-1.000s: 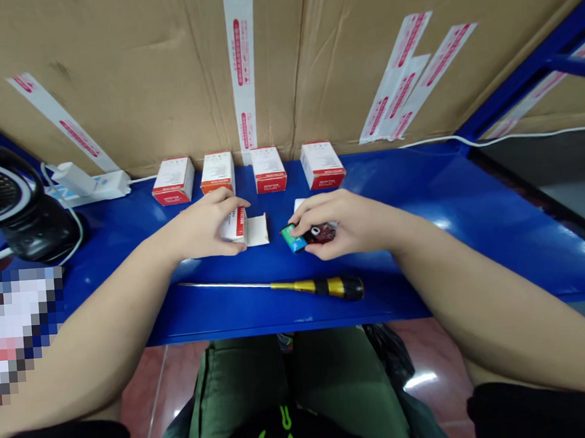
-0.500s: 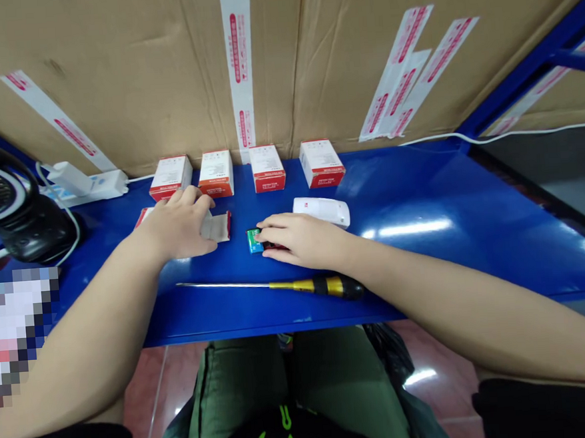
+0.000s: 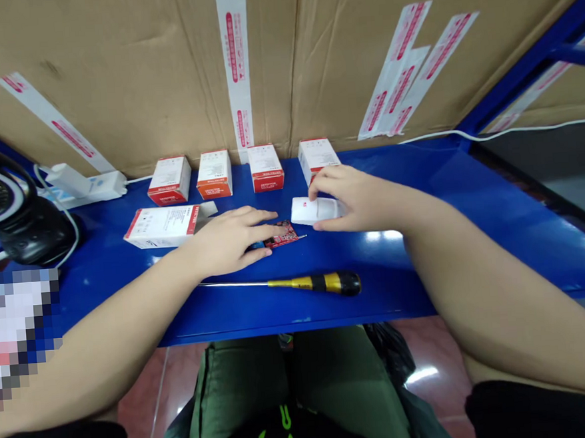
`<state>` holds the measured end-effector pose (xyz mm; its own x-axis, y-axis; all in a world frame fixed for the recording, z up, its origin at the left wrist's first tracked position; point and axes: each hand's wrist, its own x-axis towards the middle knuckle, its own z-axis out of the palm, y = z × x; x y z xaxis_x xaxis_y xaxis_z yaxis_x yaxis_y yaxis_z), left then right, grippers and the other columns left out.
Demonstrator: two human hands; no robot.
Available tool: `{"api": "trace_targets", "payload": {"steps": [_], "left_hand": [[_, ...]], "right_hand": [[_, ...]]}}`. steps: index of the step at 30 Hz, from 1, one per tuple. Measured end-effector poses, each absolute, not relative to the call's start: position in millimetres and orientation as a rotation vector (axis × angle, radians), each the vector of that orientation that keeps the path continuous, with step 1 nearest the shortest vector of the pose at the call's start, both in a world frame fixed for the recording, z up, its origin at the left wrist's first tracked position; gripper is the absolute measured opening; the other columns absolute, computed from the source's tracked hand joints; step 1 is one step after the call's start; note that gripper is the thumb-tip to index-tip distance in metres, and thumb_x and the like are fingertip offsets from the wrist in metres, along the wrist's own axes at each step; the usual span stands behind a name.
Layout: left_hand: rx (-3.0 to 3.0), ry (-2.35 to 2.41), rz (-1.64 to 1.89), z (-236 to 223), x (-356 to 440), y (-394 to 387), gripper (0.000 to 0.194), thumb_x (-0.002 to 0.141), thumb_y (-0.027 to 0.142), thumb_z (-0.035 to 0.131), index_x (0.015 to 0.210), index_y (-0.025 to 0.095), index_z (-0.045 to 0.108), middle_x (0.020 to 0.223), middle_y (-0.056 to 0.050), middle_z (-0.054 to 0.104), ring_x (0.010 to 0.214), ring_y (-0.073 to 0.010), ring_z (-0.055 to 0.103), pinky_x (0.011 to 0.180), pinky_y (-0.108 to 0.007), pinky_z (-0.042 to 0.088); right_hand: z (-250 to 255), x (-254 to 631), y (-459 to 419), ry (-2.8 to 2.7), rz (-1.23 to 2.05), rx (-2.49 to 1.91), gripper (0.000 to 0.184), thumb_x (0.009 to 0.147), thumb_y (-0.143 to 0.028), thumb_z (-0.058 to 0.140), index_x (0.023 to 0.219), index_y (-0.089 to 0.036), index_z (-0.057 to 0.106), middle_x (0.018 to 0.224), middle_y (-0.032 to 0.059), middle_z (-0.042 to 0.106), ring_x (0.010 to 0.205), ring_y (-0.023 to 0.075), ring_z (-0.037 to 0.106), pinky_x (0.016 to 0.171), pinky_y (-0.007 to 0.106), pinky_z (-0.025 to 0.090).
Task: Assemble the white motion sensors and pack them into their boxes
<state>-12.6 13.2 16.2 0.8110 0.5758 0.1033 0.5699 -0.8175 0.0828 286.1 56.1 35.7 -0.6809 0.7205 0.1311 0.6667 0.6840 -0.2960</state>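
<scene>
My left hand point(image 3: 238, 239) lies over a small red circuit board point(image 3: 286, 234) with a blue part beside it. Its fingers are stretched and apart, touching the board and partly hiding it. My right hand point(image 3: 354, 198) is around a white plastic housing point(image 3: 303, 211), with a finger on the far side and the thumb on the near side. Left of the board lies a white and red carton point(image 3: 165, 226) with its end flap open. A screwdriver point(image 3: 330, 283) with a yellow and black handle rests in front of both hands; my left forearm hides its tip.
Along the cardboard back wall point(image 3: 162, 74) stand several small cartons point(image 3: 266, 167). A black fan point(image 3: 26, 217) and a white power strip point(image 3: 104, 187) are at the left. The blue table's front edge point(image 3: 300, 326) runs just above my lap.
My left hand has moved right from the open-ended carton to the circuit board. My right hand has left the board and moved right and away from me to the white housing.
</scene>
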Motion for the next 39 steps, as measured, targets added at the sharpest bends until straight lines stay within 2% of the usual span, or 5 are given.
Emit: {"api": "trace_targets", "payload": {"steps": [6, 13, 20, 27, 39], "left_hand": [[3.005, 1.172, 0.016, 16, -3, 15, 0.036, 0.11, 0.03, 0.055, 0.139, 0.025, 0.076, 0.148, -0.011, 0.073, 0.128, -0.0322, 0.073, 0.11, -0.051, 0.062], [2.955, 1.509, 0.059, 24, -17, 20, 0.04, 0.104, 0.023, 0.058, 0.139, 0.021, 0.076, 0.145, -0.014, 0.074, 0.13, -0.0401, 0.072, 0.112, -0.062, 0.058], [2.791, 1.032, 0.482, 25, -17, 10, 0.075, 0.092, 0.041, 0.079, 0.156, 0.009, 0.056, 0.146, -0.02, 0.071, 0.134, -0.0356, 0.07, 0.115, -0.051, 0.058], [2.755, 1.068, 0.381, 10, -6, 15, 0.061, 0.085, 0.026, 0.084, 0.143, 0.015, 0.066, 0.136, -0.016, 0.077, 0.128, -0.0351, 0.073, 0.112, -0.052, 0.06], [2.561, 1.201, 0.349, 16, 0, 11, 0.065, 0.082, 0.022, 0.084, 0.142, 0.019, 0.06, 0.14, -0.013, 0.073, 0.128, -0.035, 0.071, 0.11, -0.051, 0.058]], "right_hand": [[45, 305, 68, -2.668, 0.59, -1.621, 0.057, 0.073, -0.048, 0.08, 0.122, -0.023, 0.067, 0.103, 0.0084, 0.078, 0.084, 0.0275, 0.071, 0.068, 0.037, 0.051], [37, 289, 63, -2.694, 0.681, -1.325, 0.053, 0.073, -0.043, 0.085, 0.12, -0.02, 0.074, 0.114, 0.0107, 0.078, 0.095, 0.0285, 0.073, 0.082, 0.04, 0.058], [18, 256, 47, -2.687, 0.545, -0.964, 0.048, 0.078, -0.042, 0.089, 0.119, -0.019, 0.076, 0.115, 0.0116, 0.077, 0.103, 0.0298, 0.07, 0.092, 0.043, 0.057], [18, 252, 44, -2.745, 0.497, -0.891, 0.046, 0.087, -0.043, 0.083, 0.122, -0.014, 0.075, 0.114, 0.0155, 0.076, 0.103, 0.0313, 0.07, 0.093, 0.046, 0.056], [22, 254, 45, -2.74, 0.633, -0.919, 0.051, 0.091, -0.042, 0.076, 0.132, -0.013, 0.073, 0.125, 0.017, 0.078, 0.106, 0.0301, 0.074, 0.093, 0.045, 0.058]]}}
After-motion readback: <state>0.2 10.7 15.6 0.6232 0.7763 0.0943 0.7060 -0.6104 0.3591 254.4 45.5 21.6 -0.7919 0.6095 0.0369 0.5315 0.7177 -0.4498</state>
